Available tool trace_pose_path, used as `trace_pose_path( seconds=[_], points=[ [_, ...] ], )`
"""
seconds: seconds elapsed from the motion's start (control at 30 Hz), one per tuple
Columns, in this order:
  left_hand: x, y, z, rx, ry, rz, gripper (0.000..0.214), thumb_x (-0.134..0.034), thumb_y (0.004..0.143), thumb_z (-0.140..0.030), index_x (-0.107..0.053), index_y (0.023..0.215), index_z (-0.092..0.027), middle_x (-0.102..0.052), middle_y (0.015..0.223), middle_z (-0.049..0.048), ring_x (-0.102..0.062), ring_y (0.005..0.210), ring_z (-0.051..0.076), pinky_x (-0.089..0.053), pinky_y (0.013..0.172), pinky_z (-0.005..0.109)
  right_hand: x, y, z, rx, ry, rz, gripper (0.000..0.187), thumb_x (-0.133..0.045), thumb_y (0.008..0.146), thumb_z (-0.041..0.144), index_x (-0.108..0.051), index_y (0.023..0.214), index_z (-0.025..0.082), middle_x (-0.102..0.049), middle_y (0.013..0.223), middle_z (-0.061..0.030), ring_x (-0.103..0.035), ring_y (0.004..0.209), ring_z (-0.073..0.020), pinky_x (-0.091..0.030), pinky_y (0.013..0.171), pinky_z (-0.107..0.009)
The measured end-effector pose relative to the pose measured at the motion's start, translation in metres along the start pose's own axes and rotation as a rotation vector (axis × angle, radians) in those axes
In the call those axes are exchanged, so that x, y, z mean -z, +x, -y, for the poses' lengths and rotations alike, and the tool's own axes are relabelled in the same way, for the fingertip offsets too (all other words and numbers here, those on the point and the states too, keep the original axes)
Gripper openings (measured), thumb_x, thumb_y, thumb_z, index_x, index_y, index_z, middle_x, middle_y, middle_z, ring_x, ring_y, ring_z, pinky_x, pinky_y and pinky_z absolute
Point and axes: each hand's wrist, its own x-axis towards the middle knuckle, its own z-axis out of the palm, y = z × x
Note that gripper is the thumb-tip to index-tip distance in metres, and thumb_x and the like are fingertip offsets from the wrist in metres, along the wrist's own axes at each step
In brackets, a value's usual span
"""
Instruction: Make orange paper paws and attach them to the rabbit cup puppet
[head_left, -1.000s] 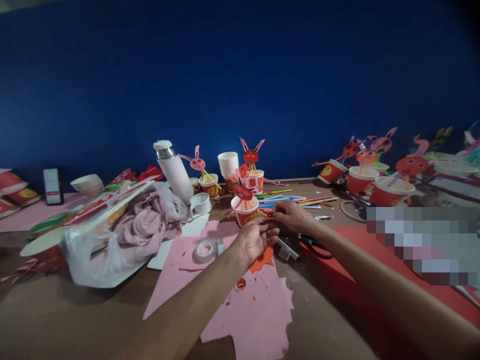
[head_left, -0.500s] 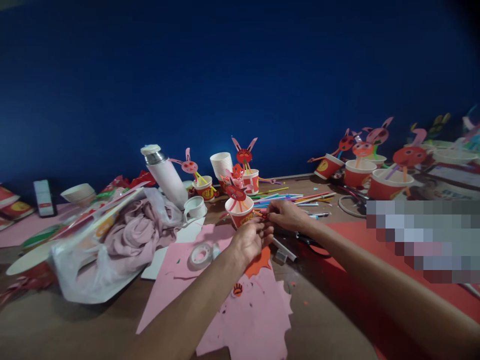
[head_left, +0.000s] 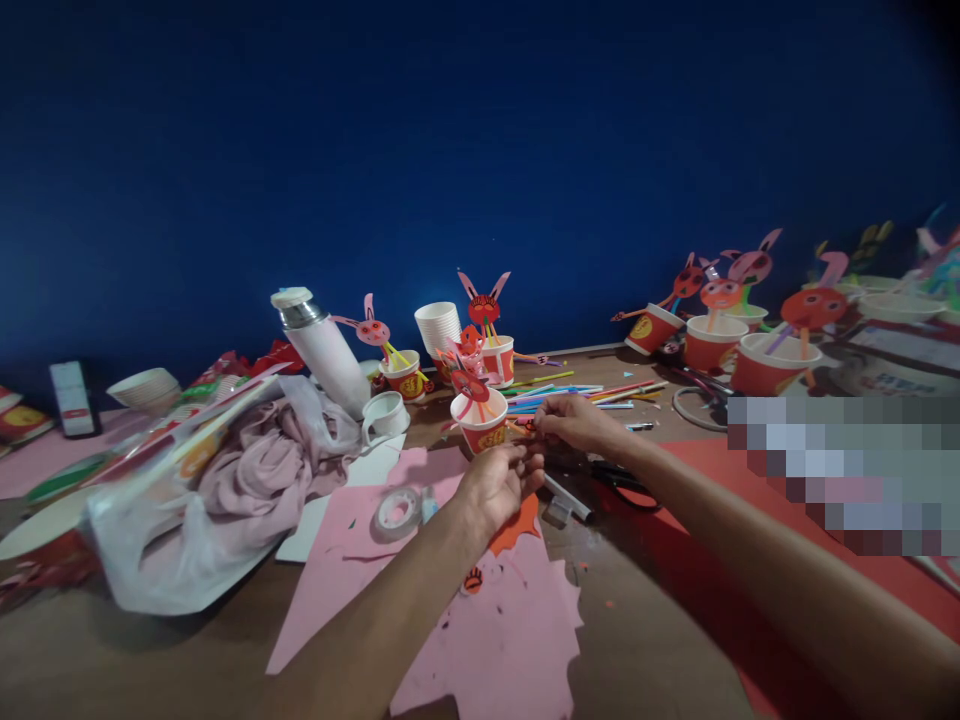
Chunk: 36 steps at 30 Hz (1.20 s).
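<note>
A red paper cup (head_left: 480, 420) with a red paper rabbit face (head_left: 471, 388) on straws stands just beyond my hands. From its right side sticks an orange straw arm ending in a small red paper paw (head_left: 528, 425). My right hand (head_left: 576, 424) pinches at this paw with thumb and forefinger. Palm up, my left hand (head_left: 495, 485) is close below the arm, its fingers curled together; what lies in them, if anything, is hidden. Under my left forearm are a pink paper sheet (head_left: 517, 620), a cut orange piece (head_left: 519, 528) and a loose orange paw (head_left: 472, 579).
A tape roll (head_left: 397, 512) lies on the pink sheet. Straws (head_left: 585, 398), scissors (head_left: 626, 488) and red paper (head_left: 697, 540) are to the right. A thermos (head_left: 326, 355), a mug (head_left: 385, 418) and a plastic bag (head_left: 150, 560) stand left. Finished rabbit cups (head_left: 776, 365) line the back right.
The view has shifted slightly, so the things at the left sit a little further left. Both hands keep nearly the same place by the straw arm.
</note>
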Motion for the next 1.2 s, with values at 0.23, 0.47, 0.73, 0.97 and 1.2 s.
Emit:
trace_pose_path(
  seconds=[0.23, 0.47, 0.73, 0.97, 1.2],
  points=[
    [-0.003, -0.028, -0.003, 0.051, 0.05, 0.016, 0.015, -0.04, 0.079, 0.001, -0.051, 0.076, -0.009, -0.059, 0.06, 0.0038, -0.053, 0.04, 0.006, -0.039, 0.034, 0.013, 0.021, -0.003, 0.002, 0.051, 0.104, 0.185, 0.004, -0.049, 0.066, 0.02, -0.05, 0.064, 0.018, -0.057, 0.06, 0.0027, -0.051, 0.055, -0.0103, -0.04, 0.053, -0.021],
    [0.002, -0.038, -0.004, -0.218, 0.265, 0.047, 0.007, -0.047, 0.079, -0.007, -0.05, 0.075, -0.012, -0.053, 0.059, -0.0021, -0.047, 0.038, 0.005, -0.036, 0.032, 0.014, 0.035, -0.022, 0.026, 0.084, 0.078, 0.429, 0.005, -0.05, 0.063, 0.015, -0.053, 0.062, 0.018, -0.057, 0.058, 0.0032, -0.052, 0.055, -0.0104, -0.041, 0.057, -0.023],
    [0.007, -0.03, 0.003, -0.289, 0.368, 0.107, 0.003, -0.054, 0.07, -0.013, -0.052, 0.069, -0.013, -0.044, 0.048, -0.0045, -0.038, 0.037, 0.005, -0.032, 0.031, 0.015, 0.029, -0.025, 0.033, 0.141, -0.135, 0.428, 0.01, -0.047, 0.064, 0.014, -0.057, 0.066, 0.018, -0.057, 0.06, 0.0025, -0.051, 0.058, -0.0116, -0.037, 0.053, -0.022],
    [0.014, -0.027, 0.004, -0.296, 0.355, 0.106, 0.006, -0.058, 0.063, -0.012, -0.051, 0.064, -0.012, -0.042, 0.047, -0.0054, -0.036, 0.038, 0.004, -0.031, 0.031, 0.015, 0.022, -0.025, 0.025, 0.195, -0.089, 0.409, 0.007, -0.048, 0.066, 0.016, -0.055, 0.066, 0.018, -0.052, 0.057, 0.0046, -0.047, 0.054, -0.0095, -0.033, 0.05, -0.021],
    [0.018, -0.028, 0.001, -0.318, 0.383, 0.087, 0.003, -0.056, 0.066, -0.012, -0.053, 0.064, -0.011, -0.045, 0.051, -0.0041, -0.036, 0.038, 0.003, -0.032, 0.033, 0.015, 0.023, -0.02, 0.017, 0.146, 0.139, 0.426, 0.007, -0.053, 0.072, 0.024, -0.055, 0.072, 0.017, -0.055, 0.063, 0.0038, -0.048, 0.057, -0.0092, -0.036, 0.054, -0.022]
  ],
)
